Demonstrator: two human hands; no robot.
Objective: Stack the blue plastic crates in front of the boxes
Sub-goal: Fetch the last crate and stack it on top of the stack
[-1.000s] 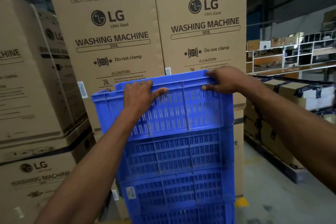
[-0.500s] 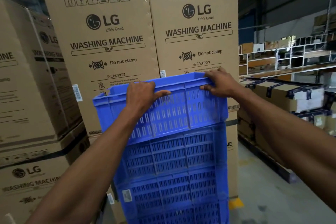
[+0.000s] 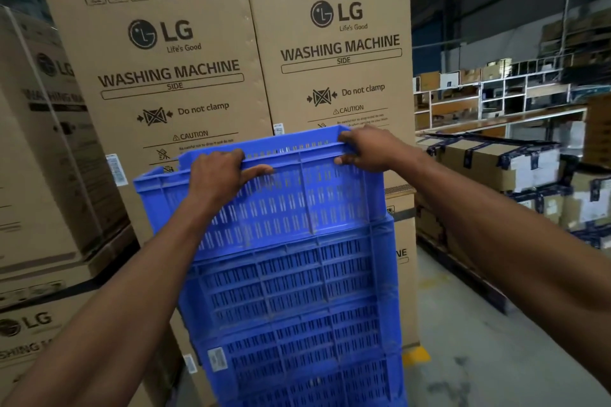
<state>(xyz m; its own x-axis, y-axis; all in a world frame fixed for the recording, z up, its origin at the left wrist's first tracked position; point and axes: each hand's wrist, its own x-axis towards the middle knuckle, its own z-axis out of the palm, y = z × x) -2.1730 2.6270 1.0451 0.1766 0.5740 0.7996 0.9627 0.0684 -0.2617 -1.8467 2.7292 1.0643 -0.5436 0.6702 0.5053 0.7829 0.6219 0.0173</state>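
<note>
A blue plastic crate (image 3: 281, 205), its walls slotted with vents and ribbed, is held at the top of a stack of blue crates (image 3: 297, 324) standing just in front of tall corrugated washing machine boxes (image 3: 251, 76). Its near rim is gripped by the left hand (image 3: 220, 175), fingers curled over the edge and thumb pressed on the outer wall. The far right corner of the rim is clasped by the right hand (image 3: 370, 149), fingers curled. To the right of the stack, bare concrete floor (image 3: 479, 340) lies open.
</note>
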